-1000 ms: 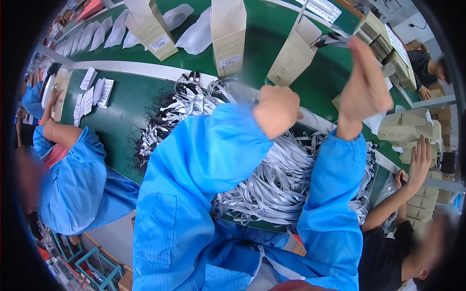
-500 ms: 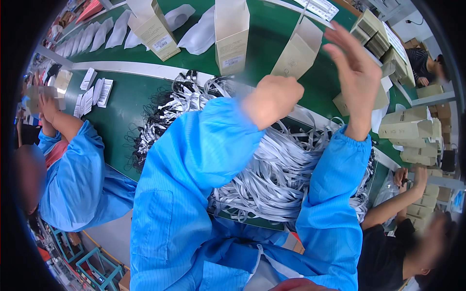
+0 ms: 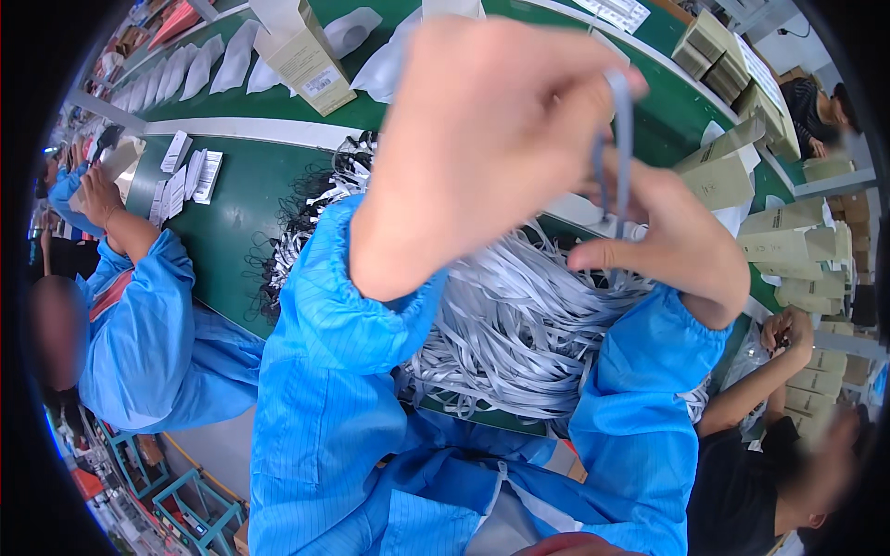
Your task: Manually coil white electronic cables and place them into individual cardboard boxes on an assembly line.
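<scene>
Green conveyor belt (image 3: pixel 232 199) bears grey straps (image 3: pixel 519 324) and cardboard boxes (image 3: pixel 301 60).

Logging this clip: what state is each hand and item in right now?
Left hand: raised, fingers pinching the strap.
Right hand: raised, touching the strap's lower end.
Grey strap: held up, hanging vertical between both hands.
Pile of straps: loose, tangled on the green table.
Cardboard box: upright, top open.
</scene>
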Demonstrator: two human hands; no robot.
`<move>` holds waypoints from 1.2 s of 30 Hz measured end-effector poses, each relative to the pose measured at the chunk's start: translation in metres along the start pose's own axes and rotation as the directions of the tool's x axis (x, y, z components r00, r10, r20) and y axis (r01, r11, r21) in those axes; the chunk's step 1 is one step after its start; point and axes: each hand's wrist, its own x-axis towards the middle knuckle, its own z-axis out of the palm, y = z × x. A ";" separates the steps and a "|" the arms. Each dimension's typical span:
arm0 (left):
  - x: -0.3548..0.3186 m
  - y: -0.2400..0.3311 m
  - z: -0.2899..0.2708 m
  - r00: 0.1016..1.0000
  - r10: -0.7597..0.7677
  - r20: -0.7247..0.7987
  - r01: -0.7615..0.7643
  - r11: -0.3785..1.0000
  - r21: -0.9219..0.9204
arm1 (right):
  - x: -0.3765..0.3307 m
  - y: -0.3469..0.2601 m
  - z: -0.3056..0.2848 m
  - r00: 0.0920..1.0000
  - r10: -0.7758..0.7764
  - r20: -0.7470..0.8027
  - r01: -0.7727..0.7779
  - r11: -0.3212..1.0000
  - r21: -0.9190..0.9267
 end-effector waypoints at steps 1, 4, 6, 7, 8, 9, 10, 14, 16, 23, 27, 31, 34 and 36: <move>-0.001 0.000 -0.005 0.992 -0.084 -0.097 0.086 0.996 0.020 | -0.001 -0.002 -0.001 1.000 -0.004 0.003 0.004 1.000 0.006; 0.015 0.020 -0.015 0.883 -0.451 -0.133 0.425 0.886 -0.182 | -0.010 -0.027 -0.018 0.852 0.477 0.217 -0.436 0.875 -0.209; 0.013 0.020 -0.021 0.775 -0.618 -0.131 0.572 0.775 -0.270 | -0.011 -0.027 -0.017 0.908 0.363 0.211 -0.324 0.925 -0.198; 0.010 0.012 -0.024 0.864 -0.479 -0.155 0.452 0.873 -0.184 | -0.011 -0.028 -0.017 0.947 0.253 0.200 -0.216 0.957 -0.191; 0.007 0.004 -0.026 0.930 -0.328 -0.163 0.316 0.944 -0.093 | -0.011 -0.029 -0.016 0.972 0.140 0.187 -0.105 0.977 -0.185; 0.005 -0.001 -0.027 0.973 -0.168 -0.157 0.170 0.985 -0.002 | -0.012 -0.031 -0.016 0.972 0.140 0.186 -0.106 0.977 -0.184; 0.005 -0.004 -0.024 0.973 -0.168 -0.156 0.169 0.986 -0.004 | -0.015 -0.034 -0.014 0.998 0.067 -0.020 -0.070 0.982 -0.174; 0.004 -0.010 -0.005 0.842 -0.273 0.465 0.351 0.932 -0.088 | -0.016 -0.041 -0.008 0.828 -0.171 -0.535 0.090 0.981 -0.174; 0.006 -0.010 0.018 0.717 -0.146 0.682 0.427 0.865 -0.264 | -0.015 -0.043 -0.004 0.605 -0.313 -0.733 0.266 0.946 -0.184; 0.012 -0.024 0.035 0.554 0.196 0.809 0.325 0.844 -0.427 | -0.038 -0.072 -0.013 0.719 -0.139 -0.681 0.086 0.990 -0.111; 0.011 -0.038 0.012 0.722 0.213 0.658 0.155 0.877 -0.454 | -0.059 -0.068 -0.030 0.712 -0.070 -0.699 0.054 0.998 -0.045; 0.013 -0.027 -0.022 0.740 0.005 0.672 0.365 0.837 -0.408 | -0.086 -0.055 -0.047 0.716 0.101 -0.691 -0.161 0.987 -0.022; 0.013 -0.018 -0.028 0.710 -0.093 0.698 0.477 0.793 -0.380 | -0.086 -0.054 -0.040 0.687 0.060 -0.724 -0.225 0.965 -0.133; 0.008 -0.012 -0.026 0.739 -0.107 0.666 0.472 0.787 -0.397 | -0.083 -0.058 -0.032 0.612 -0.205 -0.764 -0.159 0.914 -0.373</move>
